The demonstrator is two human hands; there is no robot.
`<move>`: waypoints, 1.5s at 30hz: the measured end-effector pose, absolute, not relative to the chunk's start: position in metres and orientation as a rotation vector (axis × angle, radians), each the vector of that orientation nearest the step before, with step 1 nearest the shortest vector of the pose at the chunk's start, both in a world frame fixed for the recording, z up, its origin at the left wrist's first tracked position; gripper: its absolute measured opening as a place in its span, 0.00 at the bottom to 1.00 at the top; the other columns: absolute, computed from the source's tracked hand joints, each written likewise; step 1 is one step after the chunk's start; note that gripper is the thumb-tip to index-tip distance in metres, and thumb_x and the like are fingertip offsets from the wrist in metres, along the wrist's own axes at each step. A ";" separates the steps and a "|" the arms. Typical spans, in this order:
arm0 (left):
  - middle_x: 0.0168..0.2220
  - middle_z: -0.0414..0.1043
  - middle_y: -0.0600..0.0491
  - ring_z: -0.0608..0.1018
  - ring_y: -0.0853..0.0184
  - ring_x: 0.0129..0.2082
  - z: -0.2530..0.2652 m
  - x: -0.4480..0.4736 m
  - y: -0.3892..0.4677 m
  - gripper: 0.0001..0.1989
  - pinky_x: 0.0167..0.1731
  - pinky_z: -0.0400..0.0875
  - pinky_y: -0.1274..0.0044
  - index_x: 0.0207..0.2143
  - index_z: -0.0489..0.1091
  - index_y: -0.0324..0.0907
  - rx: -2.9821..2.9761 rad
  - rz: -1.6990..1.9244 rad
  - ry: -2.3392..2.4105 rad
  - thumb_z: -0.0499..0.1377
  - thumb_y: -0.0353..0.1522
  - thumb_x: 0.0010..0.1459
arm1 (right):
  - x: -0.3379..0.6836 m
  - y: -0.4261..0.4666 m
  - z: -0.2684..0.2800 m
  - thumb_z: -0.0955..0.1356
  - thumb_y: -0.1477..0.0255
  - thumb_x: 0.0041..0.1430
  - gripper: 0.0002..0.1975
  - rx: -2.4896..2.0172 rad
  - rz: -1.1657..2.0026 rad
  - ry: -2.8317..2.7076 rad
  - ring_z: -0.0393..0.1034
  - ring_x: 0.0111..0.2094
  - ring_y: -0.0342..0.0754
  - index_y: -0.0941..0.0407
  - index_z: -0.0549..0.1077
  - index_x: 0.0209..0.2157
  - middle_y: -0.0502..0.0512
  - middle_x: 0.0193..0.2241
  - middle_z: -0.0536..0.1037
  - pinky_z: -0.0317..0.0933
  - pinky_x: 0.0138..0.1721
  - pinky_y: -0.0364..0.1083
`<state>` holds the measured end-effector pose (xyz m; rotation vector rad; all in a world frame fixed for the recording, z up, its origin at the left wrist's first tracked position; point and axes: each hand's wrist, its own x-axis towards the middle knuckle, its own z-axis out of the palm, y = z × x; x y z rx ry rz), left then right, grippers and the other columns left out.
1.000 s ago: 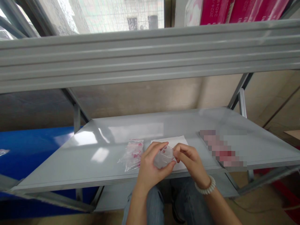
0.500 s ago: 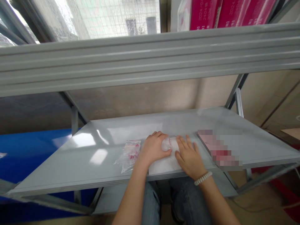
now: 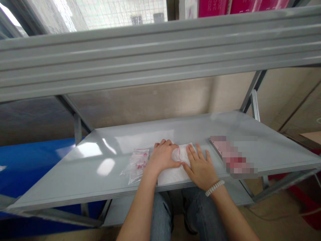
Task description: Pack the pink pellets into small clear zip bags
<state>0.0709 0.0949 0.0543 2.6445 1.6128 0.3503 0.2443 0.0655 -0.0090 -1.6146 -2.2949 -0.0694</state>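
At the lower centre of the frame, the left hand [image 3: 163, 156] curves around a clear plastic bag with a red line [image 3: 176, 155], upon a white flat sheet [image 3: 167, 177]; whether it grips, one cannot tell. The right hand [image 3: 202, 167] lies flat, fingers spread; uneven pressing could crease the bag.

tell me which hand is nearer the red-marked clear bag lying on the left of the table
Left. The left hand is just right of the clear bag; the right hand is farther right, beyond the left.

Clear bag [image 3: 176, 155] lowered onto white sheet [image 3: 167, 178]; right fingers [image 3: 200, 153] unpinched, spread
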 end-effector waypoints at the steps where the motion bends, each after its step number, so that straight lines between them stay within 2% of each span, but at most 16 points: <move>1: 0.45 0.75 0.44 0.73 0.47 0.48 0.056 0.072 0.095 0.25 0.47 0.67 0.58 0.48 0.76 0.44 2.648 0.336 1.613 0.69 0.43 0.48 | 0.244 0.065 -0.009 0.58 0.64 0.68 0.31 -1.617 -0.060 -2.294 0.44 0.69 0.70 0.67 0.59 0.66 0.67 0.67 0.55 0.43 0.62 0.72; 6: 0.42 0.75 0.44 0.73 0.47 0.46 0.063 0.075 0.100 0.21 0.46 0.66 0.59 0.44 0.77 0.45 2.660 0.278 1.587 0.68 0.42 0.48 | 0.245 0.064 -0.008 0.60 0.65 0.66 0.30 -1.603 -0.022 -2.258 0.45 0.68 0.70 0.65 0.61 0.65 0.68 0.67 0.57 0.43 0.62 0.72; 9: 0.41 0.75 0.47 0.74 0.49 0.46 0.064 0.074 0.102 0.21 0.45 0.67 0.61 0.45 0.77 0.48 2.648 0.289 1.572 0.69 0.41 0.47 | 0.246 0.065 -0.002 0.61 0.69 0.65 0.26 -1.494 -0.012 -2.177 0.48 0.67 0.70 0.63 0.66 0.62 0.70 0.65 0.62 0.44 0.61 0.71; 11: 0.41 0.75 0.48 0.74 0.51 0.45 0.064 0.072 0.102 0.21 0.45 0.67 0.62 0.46 0.77 0.49 2.632 0.337 1.566 0.68 0.40 0.47 | 0.246 0.069 0.004 0.62 0.72 0.64 0.20 -1.340 0.061 -2.070 0.57 0.62 0.66 0.61 0.73 0.54 0.70 0.58 0.70 0.52 0.59 0.66; 13: 0.42 0.76 0.49 0.74 0.51 0.45 0.063 0.071 0.099 0.20 0.45 0.67 0.62 0.46 0.76 0.49 2.608 0.425 1.568 0.68 0.38 0.48 | 0.243 0.076 0.010 0.64 0.73 0.62 0.12 -1.196 0.203 -1.921 0.66 0.52 0.60 0.59 0.78 0.43 0.66 0.46 0.75 0.60 0.54 0.58; 15: 0.44 0.76 0.49 0.74 0.52 0.46 0.061 0.071 0.095 0.20 0.45 0.68 0.63 0.46 0.76 0.47 2.576 0.540 1.569 0.67 0.36 0.49 | 0.237 0.083 0.012 0.69 0.71 0.58 0.06 -1.116 0.350 -1.788 0.68 0.45 0.57 0.58 0.78 0.34 0.62 0.39 0.74 0.63 0.50 0.55; 18: 0.44 0.76 0.49 0.74 0.53 0.46 0.055 0.072 0.088 0.21 0.47 0.68 0.63 0.47 0.74 0.46 2.517 0.715 1.539 0.67 0.32 0.48 | 0.228 0.093 0.009 0.71 0.73 0.54 0.03 -1.052 0.484 -1.715 0.68 0.45 0.55 0.57 0.79 0.29 0.59 0.38 0.72 0.62 0.52 0.55; 21: 0.44 0.77 0.50 0.74 0.55 0.46 0.049 0.072 0.083 0.20 0.49 0.67 0.63 0.46 0.74 0.46 2.437 0.885 1.470 0.66 0.29 0.48 | 0.223 0.096 0.004 0.69 0.74 0.57 0.06 -0.955 0.626 -1.648 0.68 0.48 0.53 0.55 0.81 0.30 0.58 0.41 0.72 0.62 0.52 0.52; 25: 0.42 0.77 0.51 0.76 0.59 0.43 0.048 0.068 0.079 0.14 0.47 0.70 0.66 0.41 0.73 0.44 2.278 1.044 1.328 0.64 0.28 0.50 | 0.223 0.091 0.008 0.68 0.65 0.62 0.10 -0.827 0.806 -1.577 0.66 0.54 0.54 0.53 0.82 0.34 0.59 0.44 0.73 0.62 0.53 0.52; 28: 0.41 0.78 0.51 0.78 0.62 0.41 0.050 0.063 0.077 0.12 0.45 0.72 0.70 0.42 0.73 0.43 2.152 1.060 1.193 0.63 0.32 0.54 | 0.226 0.084 0.018 0.61 0.61 0.69 0.19 -0.719 0.888 -1.639 0.60 0.60 0.54 0.54 0.81 0.36 0.60 0.47 0.74 0.56 0.60 0.54; 30: 0.40 0.79 0.50 0.79 0.62 0.39 0.051 0.060 0.077 0.12 0.41 0.74 0.71 0.42 0.74 0.42 2.073 1.053 1.113 0.61 0.36 0.57 | 0.229 0.080 0.025 0.58 0.61 0.70 0.22 -0.629 0.929 -1.666 0.57 0.62 0.54 0.54 0.80 0.36 0.60 0.49 0.74 0.55 0.61 0.54; 33: 0.36 0.79 0.48 0.80 0.62 0.35 0.050 0.057 0.078 0.16 0.37 0.75 0.71 0.39 0.74 0.40 1.976 1.050 1.037 0.57 0.43 0.62 | 0.232 0.075 0.031 0.61 0.64 0.67 0.17 -0.610 0.884 -1.693 0.57 0.62 0.56 0.55 0.76 0.31 0.61 0.53 0.70 0.54 0.61 0.54; 36: 0.36 0.80 0.47 0.81 0.61 0.34 0.050 0.057 0.078 0.20 0.36 0.76 0.70 0.39 0.74 0.39 1.938 1.046 1.012 0.56 0.47 0.62 | 0.231 0.072 0.033 0.62 0.67 0.65 0.14 -0.639 0.810 -1.720 0.59 0.61 0.56 0.55 0.73 0.29 0.61 0.54 0.68 0.52 0.61 0.55; 39: 0.40 0.80 0.45 0.81 0.60 0.38 0.053 0.056 0.077 0.20 0.39 0.77 0.69 0.42 0.73 0.40 1.965 1.046 1.033 0.57 0.47 0.62 | 0.232 0.073 0.030 0.61 0.70 0.62 0.10 -0.643 0.741 -1.669 0.60 0.60 0.56 0.54 0.73 0.39 0.61 0.54 0.69 0.55 0.60 0.56; 42: 0.44 0.79 0.46 0.80 0.60 0.44 0.059 0.054 0.079 0.17 0.45 0.75 0.68 0.44 0.73 0.41 2.051 1.029 1.115 0.61 0.43 0.60 | 0.239 0.079 0.021 0.59 0.76 0.58 0.21 -0.792 0.567 -1.678 0.60 0.61 0.56 0.56 0.69 0.52 0.62 0.55 0.71 0.55 0.61 0.57; 45: 0.43 0.78 0.49 0.78 0.61 0.43 0.063 0.054 0.085 0.16 0.47 0.73 0.68 0.44 0.73 0.42 2.188 0.966 1.249 0.65 0.40 0.55 | 0.249 0.082 0.011 0.58 0.78 0.56 0.26 -1.117 0.295 -1.927 0.51 0.67 0.60 0.61 0.69 0.56 0.65 0.59 0.70 0.49 0.64 0.63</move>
